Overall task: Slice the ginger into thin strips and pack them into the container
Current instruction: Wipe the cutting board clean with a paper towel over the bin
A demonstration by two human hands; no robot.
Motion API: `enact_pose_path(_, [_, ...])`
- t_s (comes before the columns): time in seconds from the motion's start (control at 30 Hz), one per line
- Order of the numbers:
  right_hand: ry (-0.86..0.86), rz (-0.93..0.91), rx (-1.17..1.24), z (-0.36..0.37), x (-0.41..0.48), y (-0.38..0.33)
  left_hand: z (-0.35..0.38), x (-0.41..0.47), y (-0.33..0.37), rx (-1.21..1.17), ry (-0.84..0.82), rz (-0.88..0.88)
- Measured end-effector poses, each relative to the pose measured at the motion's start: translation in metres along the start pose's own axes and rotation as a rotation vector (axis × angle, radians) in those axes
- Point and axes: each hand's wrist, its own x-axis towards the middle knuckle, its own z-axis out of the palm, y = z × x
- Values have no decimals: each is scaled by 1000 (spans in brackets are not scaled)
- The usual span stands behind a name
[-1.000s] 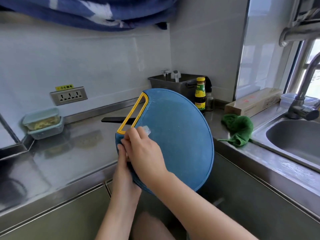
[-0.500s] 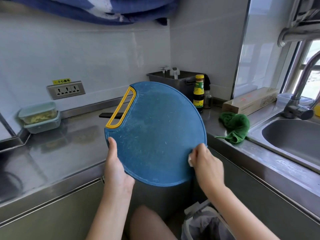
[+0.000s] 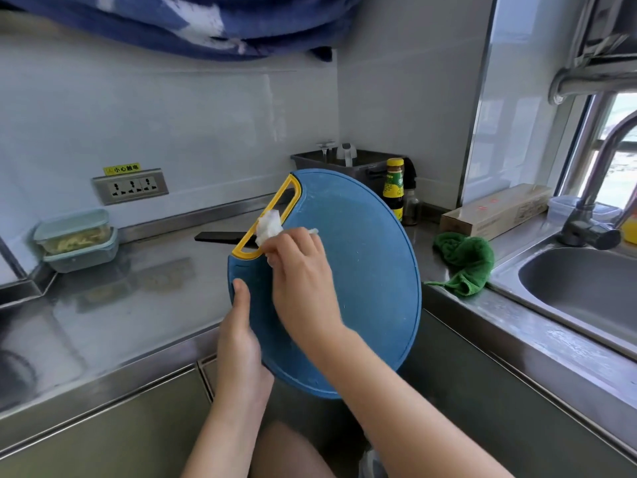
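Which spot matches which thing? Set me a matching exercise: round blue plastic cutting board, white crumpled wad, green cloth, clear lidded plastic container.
1. round blue plastic cutting board
2. white crumpled wad
3. green cloth
4. clear lidded plastic container

a. heaped on the steel counter beside the sink
b. pinched by the right hand
c. at the far left, by the wall
d. held up on edge by the left hand

Pairs: 1-d, 2-b, 3-a, 4-c.
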Motion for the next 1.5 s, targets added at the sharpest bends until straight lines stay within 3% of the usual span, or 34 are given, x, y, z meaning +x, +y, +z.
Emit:
enact_pose_path(0.17, [53,96,28,9,-4,4,1,0,8,60,0,92])
enact_pose_path(0.33, [21,158,-81,-12,-28,23,3,-6,4,-11,-21,25])
enact_pose_path(0.47, [-38,546,-190,-50,-74,86,-2,1,16,5,38,105])
enact_pose_path(0.57, [-99,658,-250,-64,-97,106,-3,8,30,66,65,160])
enact_pose_path(0.77, [307,699,16,-88,-64,92,6,3,38,42,106,206])
enact_pose_path(1.03, [448,406,-87,-104,-37,76,3,-1,46,67,118,213])
enact_pose_path(1.17, [207,106,71,-78,-17,33,3,2,41,134,141,198])
enact_pose_path(1.37, [-174,-114,310,-34,-2,-24,-2,7,27,248,201,248])
enact_pose_path(1.5, [-200,-150,228,-12,-5,-25,0,5,29,233,182,259])
